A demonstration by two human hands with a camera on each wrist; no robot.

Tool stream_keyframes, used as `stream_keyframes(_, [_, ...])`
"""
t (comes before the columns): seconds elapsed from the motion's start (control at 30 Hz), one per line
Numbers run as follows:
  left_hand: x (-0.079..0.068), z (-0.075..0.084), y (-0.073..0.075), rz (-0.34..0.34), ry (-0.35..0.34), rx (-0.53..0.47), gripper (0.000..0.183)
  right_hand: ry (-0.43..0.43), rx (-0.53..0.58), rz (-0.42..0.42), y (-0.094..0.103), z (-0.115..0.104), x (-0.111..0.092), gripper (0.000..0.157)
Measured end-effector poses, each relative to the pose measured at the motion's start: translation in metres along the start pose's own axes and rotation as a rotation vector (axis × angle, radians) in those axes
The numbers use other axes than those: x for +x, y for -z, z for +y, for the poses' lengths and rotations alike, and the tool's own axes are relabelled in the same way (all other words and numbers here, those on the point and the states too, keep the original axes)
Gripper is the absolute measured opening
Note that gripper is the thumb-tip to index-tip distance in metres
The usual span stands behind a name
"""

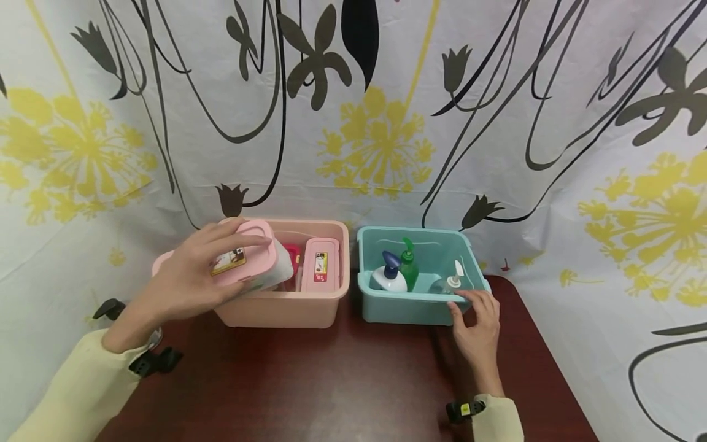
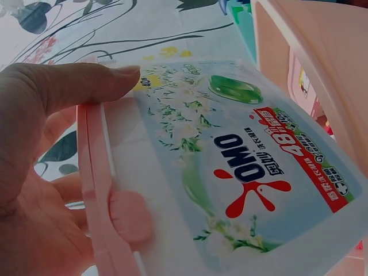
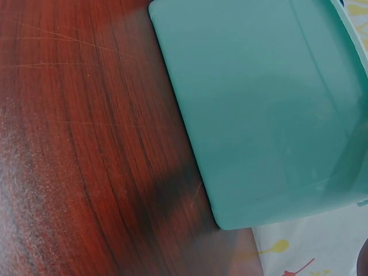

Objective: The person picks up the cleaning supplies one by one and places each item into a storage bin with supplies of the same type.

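Observation:
My left hand (image 1: 193, 270) grips a white OMO laundry capsule box (image 2: 230, 161) by its pink lid (image 2: 98, 172), thumb on one side and fingers across the lid. The box is tilted above the left end of a peach bin (image 1: 282, 313). At the front right corner of a teal bin (image 1: 405, 312), my right hand (image 1: 479, 322) holds the rim, fingers bent at the edge and thumb by the outer wall. The right wrist view shows mostly that bin's outer wall (image 3: 259, 115); the right hand is nearly out of it.
Inside the peach bin are another pink-lidded box (image 1: 321, 264) and a red item (image 1: 293, 255), partly hidden. The teal bin contains a white bottle with a blue pump (image 1: 390, 276), a green pump bottle (image 1: 409, 267) and a white-pump bottle (image 1: 454, 279). A patterned cloth (image 1: 386, 123) hangs behind the brown table (image 1: 331, 380).

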State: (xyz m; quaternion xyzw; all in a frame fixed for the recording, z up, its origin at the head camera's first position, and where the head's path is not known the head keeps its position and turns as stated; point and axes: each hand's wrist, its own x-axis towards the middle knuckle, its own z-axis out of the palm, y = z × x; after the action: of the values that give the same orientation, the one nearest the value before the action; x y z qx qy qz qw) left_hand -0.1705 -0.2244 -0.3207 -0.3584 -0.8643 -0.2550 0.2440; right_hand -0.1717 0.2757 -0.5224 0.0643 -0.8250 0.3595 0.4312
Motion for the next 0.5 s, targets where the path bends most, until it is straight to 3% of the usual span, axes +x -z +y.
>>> stream_keyframes(0.27, [0.014,-0.002,-0.013,-0.025,-0.191,0.001,0.058,0.006,0.003,0.010,-0.001,0.000,0.001,0.030])
stream_keyframes(0.5, [0.021,-0.007,-0.016,-0.067,-0.212,0.063,0.057,0.001,0.005,0.009,0.000,0.001,0.001,0.030])
